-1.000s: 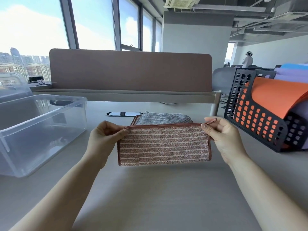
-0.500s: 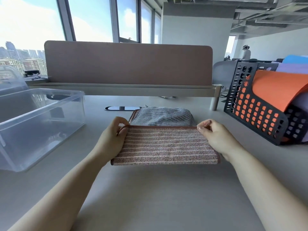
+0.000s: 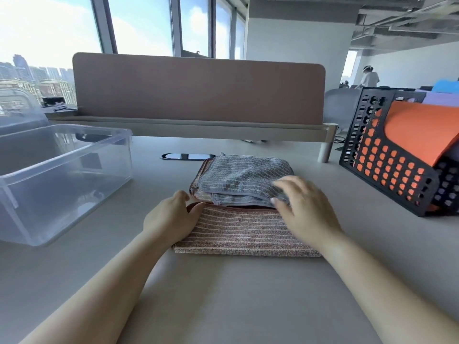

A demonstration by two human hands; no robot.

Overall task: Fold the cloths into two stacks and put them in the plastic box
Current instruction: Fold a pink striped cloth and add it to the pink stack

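Step in hand: folding. Brown striped cloth [image 3: 243, 232] lies folded flat mid-desk [image 3: 223, 306]. Its long axis is parallel to the near edge and its bound hem faces the far edge, touching the grey stack [image 3: 243, 180] behind it. Left hand [image 3: 171, 219] on its left end, thumb at the far corner; pinching or resting, cannot tell. Right hand [image 3: 306, 212] blurred, fingers released and spread on the stack's near right corner. Next, likely: fold crosswise or lift onto a stack. Plastic box [image 3: 62, 175] sits toward the left edge.
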